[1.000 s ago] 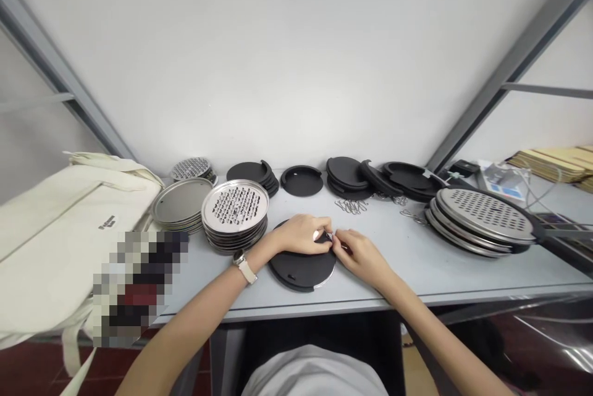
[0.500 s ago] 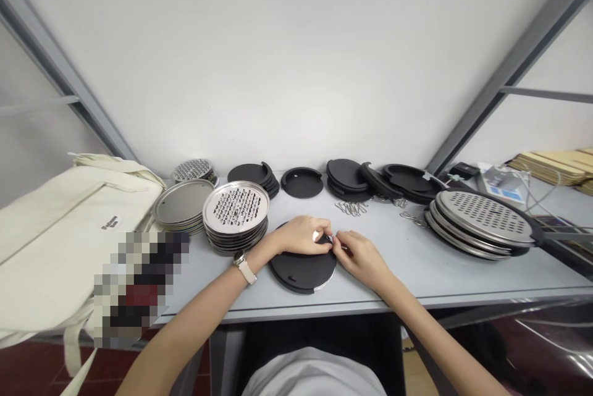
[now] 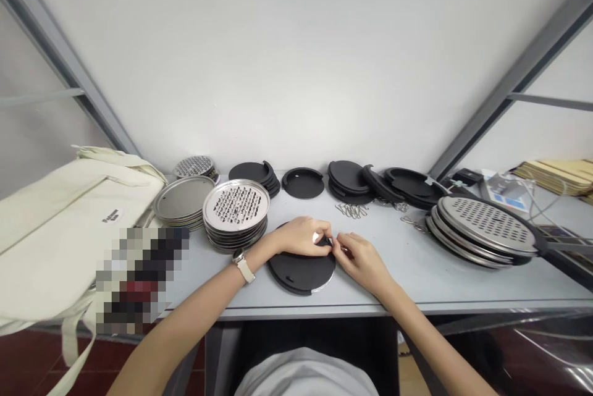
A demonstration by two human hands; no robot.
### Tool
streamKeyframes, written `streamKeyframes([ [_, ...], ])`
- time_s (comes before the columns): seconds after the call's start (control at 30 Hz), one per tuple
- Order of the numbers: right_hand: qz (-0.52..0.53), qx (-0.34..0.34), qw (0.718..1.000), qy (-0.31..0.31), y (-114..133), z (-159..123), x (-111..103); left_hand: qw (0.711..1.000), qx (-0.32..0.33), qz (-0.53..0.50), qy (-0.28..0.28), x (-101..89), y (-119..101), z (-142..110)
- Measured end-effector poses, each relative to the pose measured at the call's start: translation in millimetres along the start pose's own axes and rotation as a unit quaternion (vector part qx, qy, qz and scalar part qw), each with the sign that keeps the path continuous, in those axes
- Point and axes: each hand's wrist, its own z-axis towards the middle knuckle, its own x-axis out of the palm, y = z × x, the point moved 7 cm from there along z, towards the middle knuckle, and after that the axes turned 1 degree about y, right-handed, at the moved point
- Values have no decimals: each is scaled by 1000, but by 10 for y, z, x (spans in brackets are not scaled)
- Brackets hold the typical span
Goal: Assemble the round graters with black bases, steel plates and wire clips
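**Desk:** What do you have at the hands?

**Me:** On my feed, one black disc (image 3: 301, 273) lies flat on the table (image 3: 417, 288), and a thin steel edge shows along its lower rim. The left hand (image 3: 301, 236) is curled over its top edge. The right hand (image 3: 362, 263) comes in from the other side, off the disc. Their fingers nearly close together on a small metal bit (image 3: 330, 241), pinching it, but they hide most of it, so I can't make out its shape or tell which hand bears its weight.

**Desk:** What's around them?

**Me:** I count three grater stacks, one of them at the back. The nearest (image 3: 236, 214) is just beyond the left hand, and the biggest (image 3: 482, 229) sits far right. There's one plain steel stack (image 3: 183, 198). Along the back are five black groups, and the single ring (image 3: 303, 183) is the clearest. Wire hooks (image 3: 352, 210) lie in a tangle I can't count. A cream tote bag (image 3: 78, 223) sits at left, partly under a pixelated patch (image 3: 141, 278).
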Motion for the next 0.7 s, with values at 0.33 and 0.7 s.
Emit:
streamKeyframes([
  [0.33,18,13,1000,22,12,3,11,1000,3,18,3,22,-5,-4],
  [0.7,33,12,998,54,4,5,47,1000,5,26,9,38,1,-10],
])
